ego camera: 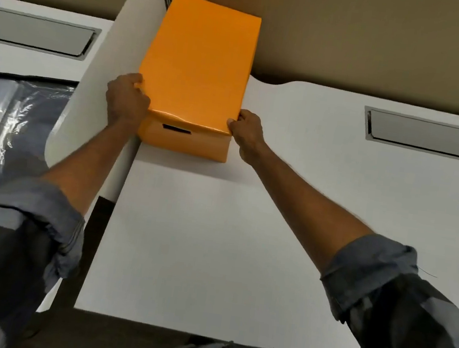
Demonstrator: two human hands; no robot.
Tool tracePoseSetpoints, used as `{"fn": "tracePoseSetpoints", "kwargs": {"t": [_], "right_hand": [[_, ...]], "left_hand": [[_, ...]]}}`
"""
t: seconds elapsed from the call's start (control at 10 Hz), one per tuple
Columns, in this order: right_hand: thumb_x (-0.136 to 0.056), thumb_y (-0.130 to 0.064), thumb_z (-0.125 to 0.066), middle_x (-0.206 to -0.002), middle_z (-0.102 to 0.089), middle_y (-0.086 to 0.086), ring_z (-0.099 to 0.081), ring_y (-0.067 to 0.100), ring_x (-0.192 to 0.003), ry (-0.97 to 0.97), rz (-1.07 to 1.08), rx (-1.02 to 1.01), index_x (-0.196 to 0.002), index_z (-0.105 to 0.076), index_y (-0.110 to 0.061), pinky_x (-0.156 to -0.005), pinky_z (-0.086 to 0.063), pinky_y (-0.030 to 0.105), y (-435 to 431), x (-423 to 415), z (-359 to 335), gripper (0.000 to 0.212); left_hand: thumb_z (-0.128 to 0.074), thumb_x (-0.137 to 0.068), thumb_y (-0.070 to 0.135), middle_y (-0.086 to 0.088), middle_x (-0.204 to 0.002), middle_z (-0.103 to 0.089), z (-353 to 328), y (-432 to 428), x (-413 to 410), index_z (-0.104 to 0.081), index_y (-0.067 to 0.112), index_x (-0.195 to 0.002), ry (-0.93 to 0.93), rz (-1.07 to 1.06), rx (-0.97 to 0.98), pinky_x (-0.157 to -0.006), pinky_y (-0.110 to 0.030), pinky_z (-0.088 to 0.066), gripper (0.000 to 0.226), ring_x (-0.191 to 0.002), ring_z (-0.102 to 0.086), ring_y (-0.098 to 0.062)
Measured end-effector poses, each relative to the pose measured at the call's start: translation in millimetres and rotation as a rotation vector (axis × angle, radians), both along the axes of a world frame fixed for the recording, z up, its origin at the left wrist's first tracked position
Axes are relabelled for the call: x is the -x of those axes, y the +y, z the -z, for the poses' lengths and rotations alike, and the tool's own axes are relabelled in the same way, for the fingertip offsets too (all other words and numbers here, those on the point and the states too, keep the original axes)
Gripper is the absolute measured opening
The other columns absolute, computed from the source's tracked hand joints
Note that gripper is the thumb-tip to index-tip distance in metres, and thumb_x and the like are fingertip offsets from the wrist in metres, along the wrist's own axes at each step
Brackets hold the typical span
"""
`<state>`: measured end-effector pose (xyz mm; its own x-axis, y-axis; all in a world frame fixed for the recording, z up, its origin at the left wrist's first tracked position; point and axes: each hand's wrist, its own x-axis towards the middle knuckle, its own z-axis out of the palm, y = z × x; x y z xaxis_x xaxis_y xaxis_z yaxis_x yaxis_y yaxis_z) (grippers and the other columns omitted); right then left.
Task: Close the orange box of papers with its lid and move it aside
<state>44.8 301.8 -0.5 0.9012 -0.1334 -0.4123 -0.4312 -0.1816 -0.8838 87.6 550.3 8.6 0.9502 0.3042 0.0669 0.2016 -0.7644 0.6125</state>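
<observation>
— So where's the rectangular orange cardboard box [182, 138]?
— At the white tabletop's [243, 234] far left corner, against the white divider panel [102, 69], its glossy orange lid [199, 64] on.
— And the hands?
— Left hand [125, 101] grips the lid's near-left corner; right hand [247, 131] pinches its near-right corner.

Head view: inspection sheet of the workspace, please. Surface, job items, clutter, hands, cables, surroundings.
Surface: white desk, bare in front.
Job's things: orange box at the desk's back-left corner, against a white divider panel; lid on top; papers not visible.
Clutter: nothing seen on this desk.
Hands: left hand and right hand grip the lid's near corners.
Cables: nothing seen; grey cable hatch at right.
Surroundings: plastic-wrapped item beyond the divider.
</observation>
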Motion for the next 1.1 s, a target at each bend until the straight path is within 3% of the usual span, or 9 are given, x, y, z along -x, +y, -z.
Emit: {"fn": "tracePoseSetpoints", "kwargs": {"t": [0.1, 0.2, 0.3, 0.4, 0.7, 0.9, 1.1], "right_hand": [[-0.103, -0.005, -0.048, -0.139, -0.057, 0.027, -0.059, 0.031, -0.114, -0.064, -0.061, 0.157, -0.138, -0.050, 0.001, -0.092, -0.050, 0.042, 9, -4, 1, 0.036], [-0.108, -0.012, -0.042, -0.170, -0.022, 0.024, -0.021, 0.039, -0.158, -0.319, -0.294, 0.609, -0.161, -0.021, 0.000, -0.125, -0.022, 0.051, 32, -2, 7, 0.058], [-0.111, -0.031, -0.034, -0.174, -0.012, 0.017, -0.008, 0.035, -0.162, -0.432, -0.448, 0.881, -0.163, -0.016, -0.004, -0.129, -0.012, 0.056, 45, 0, 16, 0.061], [-0.104, -0.061, -0.029, -0.175, -0.008, 0.012, -0.004, 0.032, -0.163, -0.448, -0.660, 1.113, -0.165, -0.011, -0.010, -0.130, -0.006, 0.058, 39, -3, 35, 0.081], [-0.101, -0.065, -0.034, -0.173, -0.017, 0.015, -0.013, 0.037, -0.161, -0.525, -0.670, 1.170, -0.164, -0.018, -0.009, -0.128, -0.013, 0.062, 37, -13, 51, 0.086], [-0.101, -0.066, -0.034, -0.175, -0.011, 0.014, -0.006, 0.035, -0.162, -0.510, -0.721, 1.144, -0.165, -0.013, -0.009, -0.127, -0.011, 0.063, 33, -14, 41, 0.088], [-0.101, -0.067, -0.028, -0.175, -0.010, 0.009, -0.005, 0.029, -0.163, -0.633, -0.488, 1.161, -0.165, -0.016, -0.011, -0.127, -0.004, 0.066, -4, -3, 25, 0.085]], "left_hand": [[-0.048, -0.098, 0.006, -0.018, -0.147, -0.055, 11, -13, 10, -0.058, 0.005, -0.138, -0.113, 0.171, -0.036, -0.113, -0.036, -0.037, 0.041, -0.139, -0.049, -0.033], [-0.039, -0.105, 0.021, -0.018, -0.155, -0.046, 26, -36, 8, -0.054, 0.004, -0.142, -0.141, 0.405, -0.187, -0.123, -0.045, -0.022, 0.043, -0.152, -0.031, -0.032], [-0.031, -0.107, 0.031, -0.013, -0.159, -0.041, 36, -41, 5, -0.046, 0.009, -0.149, -0.099, 0.458, -0.397, -0.124, -0.057, -0.016, 0.049, -0.154, -0.026, -0.028], [-0.022, -0.108, 0.041, 0.001, -0.166, -0.030, 52, -34, 6, -0.034, 0.025, -0.156, -0.098, 0.407, -0.532, -0.119, -0.069, -0.003, 0.052, -0.157, -0.015, -0.022], [-0.020, -0.107, 0.043, 0.005, -0.167, -0.028, 58, -37, 2, -0.032, 0.033, -0.156, -0.062, 0.337, -0.539, -0.117, -0.072, -0.007, 0.052, -0.157, -0.017, -0.021], [-0.021, -0.106, 0.043, 0.003, -0.168, -0.024, 49, -37, 4, -0.028, 0.032, -0.158, -0.038, 0.361, -0.559, -0.118, -0.071, -0.008, 0.053, -0.157, -0.016, -0.022], [-0.025, -0.104, 0.040, -0.005, -0.171, -0.007, 33, -36, 8, -0.030, 0.023, -0.157, -0.097, 0.378, -0.512, -0.119, -0.068, -0.002, 0.055, -0.158, -0.002, -0.026]]}}
